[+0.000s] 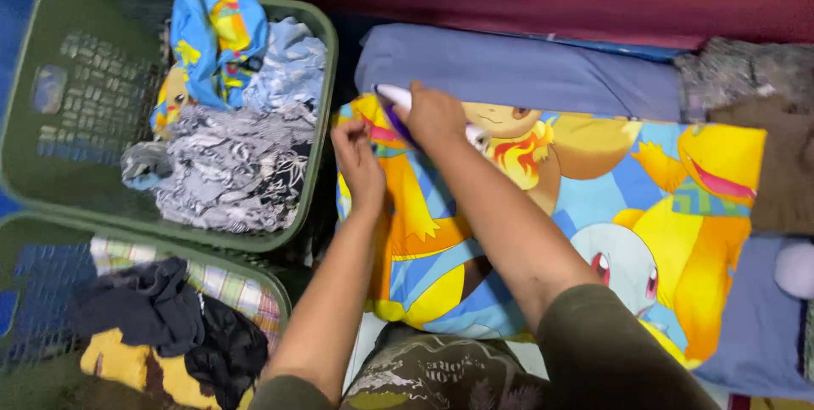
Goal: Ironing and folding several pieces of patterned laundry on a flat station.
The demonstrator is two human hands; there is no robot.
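A colourful cartoon-print pillowcase [543, 232] lies spread flat across the bed, just right of the upper green laundry basket [51, 37]. The left hand [360, 164] pinches its near-basket edge with fingers together, and the right hand [434, 113] is closed around a white and purple iron [398, 105] pressed on the same end. By my reading the ironing is early, since the iron sits only at the basket end and the rest of the cloth stretches away untouched. That basket holds crumpled clothes [229, 122], and the lower green basket [25, 240] in front of it holds dark garments [170, 317].
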